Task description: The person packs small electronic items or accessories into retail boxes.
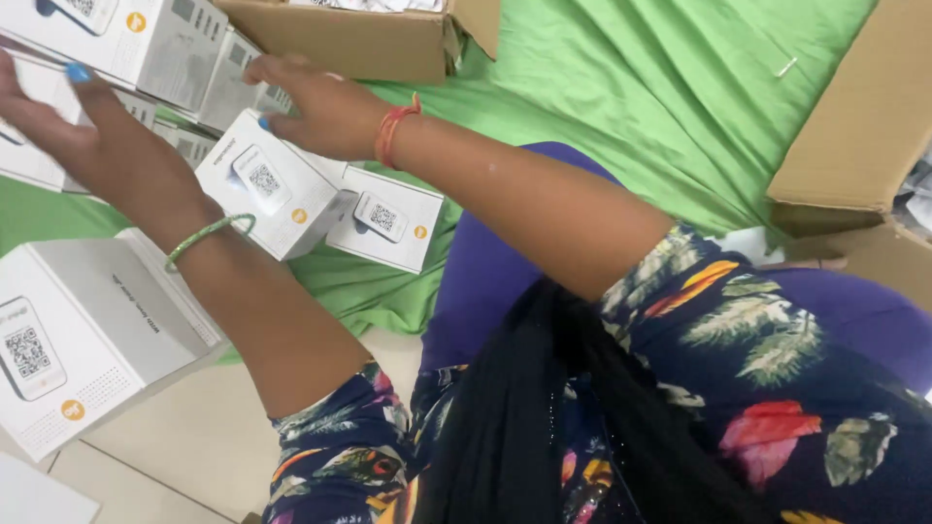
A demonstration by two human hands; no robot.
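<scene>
My left hand [92, 136], with a green bangle on the wrist and blue nails, reaches to the upper left. Its fingers are spread flat against a stack of white boxes [146, 39]. My right hand [316, 107], with a red thread on the wrist, reaches across beside it. Its fingers curl over the edge of a white box [231, 92] in that stack, thumb underneath. Just below the thumb stands another white box [262, 184] with a code label and an orange dot. One more like it [388, 221] lies to the right.
A large white box [83, 335] lies at the lower left on the tiled floor [194, 437]. A green cloth [631, 87] covers the floor ahead. Open cardboard cartons stand at the top [359, 39] and at the right [854, 126]. My lap is in purple fabric [485, 272].
</scene>
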